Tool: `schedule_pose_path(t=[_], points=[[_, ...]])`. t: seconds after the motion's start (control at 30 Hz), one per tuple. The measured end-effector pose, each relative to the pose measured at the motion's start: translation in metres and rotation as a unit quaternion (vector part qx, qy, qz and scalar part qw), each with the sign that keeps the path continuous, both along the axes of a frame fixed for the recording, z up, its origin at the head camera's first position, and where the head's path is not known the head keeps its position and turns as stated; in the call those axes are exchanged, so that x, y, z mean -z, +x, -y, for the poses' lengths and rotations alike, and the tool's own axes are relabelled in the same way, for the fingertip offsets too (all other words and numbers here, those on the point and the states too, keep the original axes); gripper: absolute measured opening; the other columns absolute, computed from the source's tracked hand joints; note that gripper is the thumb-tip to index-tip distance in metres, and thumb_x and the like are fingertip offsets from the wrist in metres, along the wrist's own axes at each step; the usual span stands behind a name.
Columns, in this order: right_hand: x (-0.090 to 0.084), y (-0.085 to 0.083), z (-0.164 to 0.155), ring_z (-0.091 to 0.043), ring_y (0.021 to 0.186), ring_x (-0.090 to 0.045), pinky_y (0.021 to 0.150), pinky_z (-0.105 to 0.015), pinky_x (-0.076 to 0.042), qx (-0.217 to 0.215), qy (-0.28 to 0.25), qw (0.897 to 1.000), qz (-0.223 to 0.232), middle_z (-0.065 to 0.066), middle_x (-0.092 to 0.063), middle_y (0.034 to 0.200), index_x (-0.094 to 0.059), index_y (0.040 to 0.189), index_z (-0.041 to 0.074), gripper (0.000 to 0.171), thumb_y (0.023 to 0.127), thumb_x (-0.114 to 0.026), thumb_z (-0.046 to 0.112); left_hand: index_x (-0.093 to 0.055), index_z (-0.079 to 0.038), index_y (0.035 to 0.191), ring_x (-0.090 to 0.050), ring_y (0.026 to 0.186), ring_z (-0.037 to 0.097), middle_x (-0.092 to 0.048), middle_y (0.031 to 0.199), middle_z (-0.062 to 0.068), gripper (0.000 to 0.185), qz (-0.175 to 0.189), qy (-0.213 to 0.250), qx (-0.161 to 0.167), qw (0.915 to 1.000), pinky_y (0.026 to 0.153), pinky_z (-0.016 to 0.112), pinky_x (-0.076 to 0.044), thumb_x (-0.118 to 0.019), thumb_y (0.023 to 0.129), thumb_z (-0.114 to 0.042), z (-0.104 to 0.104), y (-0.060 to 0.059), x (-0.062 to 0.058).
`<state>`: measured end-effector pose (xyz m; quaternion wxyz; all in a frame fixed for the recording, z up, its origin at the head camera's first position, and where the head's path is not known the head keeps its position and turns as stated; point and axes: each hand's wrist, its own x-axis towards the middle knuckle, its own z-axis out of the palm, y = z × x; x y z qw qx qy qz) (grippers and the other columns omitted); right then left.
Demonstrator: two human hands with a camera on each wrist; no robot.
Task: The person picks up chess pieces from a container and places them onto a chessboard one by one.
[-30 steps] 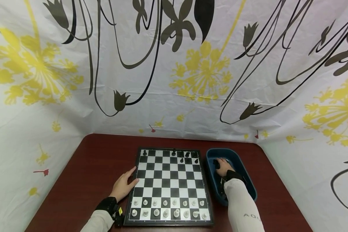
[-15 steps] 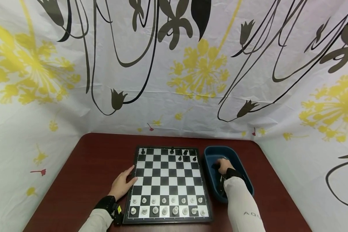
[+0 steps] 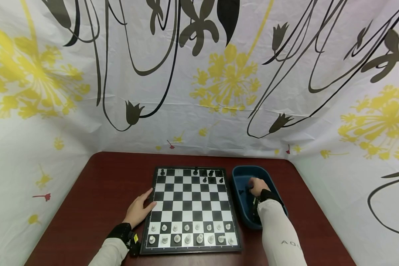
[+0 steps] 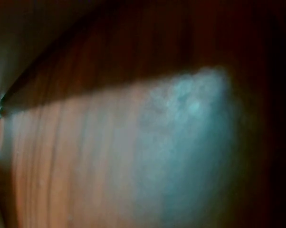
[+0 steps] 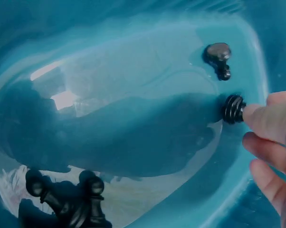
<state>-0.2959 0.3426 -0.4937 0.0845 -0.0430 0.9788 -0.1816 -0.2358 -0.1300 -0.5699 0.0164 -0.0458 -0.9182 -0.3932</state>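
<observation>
My right hand (image 3: 258, 186) is down inside a blue plastic tray (image 3: 236, 205). In the right wrist view its thumb and forefinger pinch a black chess piece (image 5: 233, 109) with a ridged base; the rest of that piece is hidden by the fingers. Close by lies another black chess piece (image 5: 218, 59), tipped on its side. Several black pieces (image 5: 69, 202) are heaped at the tray's other end. My left hand (image 3: 138, 210) rests at the left edge of the chessboard (image 3: 186, 195), fingers spread and relaxed. Only a sliver of its fingers shows in the left wrist view.
White chess pieces (image 3: 187, 239) fill the board's two near rows. Several black pieces (image 3: 204, 180) stand at the far side, mostly right. The dark red table (image 3: 86, 207) shows left of the board. Behind it hangs a white patterned curtain (image 3: 173, 85).
My right hand has shifted slightly within the tray, and a black piece left of it has come into sight. The left hand stays on the board's edge. The head view has drifted a little.
</observation>
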Motion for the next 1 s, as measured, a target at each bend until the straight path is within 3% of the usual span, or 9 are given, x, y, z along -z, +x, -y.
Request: schedule_pose_path(t=[0.3,0.77,1.0], points=[[-0.013,-0.008,0.004,-0.036,0.092,-0.057,0.077,-0.047,-0.048,-0.001,-0.021,0.998,-0.057,-0.022,-0.061,0.099,-0.061,0.101,-0.005,0.023,0.079,-0.054,-0.009,-0.04,-0.012,0.138,-0.048,0.115,0.035,-0.051,0.128,0.018,0.065,-0.006,-0.01,-0.005,0.9999,0.093,0.052,-0.038,-0.062,0.084,-0.04,0.001,0.0,0.001],[-0.043,-0.031,0.021,-0.032,0.085,-0.058,0.073,-0.046,-0.048,-0.024,-0.023,0.993,-0.114,-0.019,-0.062,0.091,-0.063,0.095,-0.004,0.018,0.077,-0.063,-0.005,-0.039,-0.012,0.139,-0.048,0.115,0.035,-0.051,0.128,0.018,0.064,-0.006,-0.014,-0.001,0.9999,0.094,0.052,-0.038,-0.061,0.085,-0.039,0.002,-0.001,-0.002],[-0.061,-0.043,0.04,-0.034,0.086,-0.058,0.074,-0.046,-0.048,-0.053,-0.016,0.988,-0.142,-0.021,-0.062,0.095,-0.063,0.098,-0.006,0.019,0.079,-0.06,-0.005,-0.041,-0.012,0.138,-0.047,0.117,0.035,-0.05,0.128,0.018,0.064,-0.009,-0.011,-0.001,0.9999,0.094,0.051,-0.037,-0.063,0.084,-0.036,0.001,0.001,-0.003]])
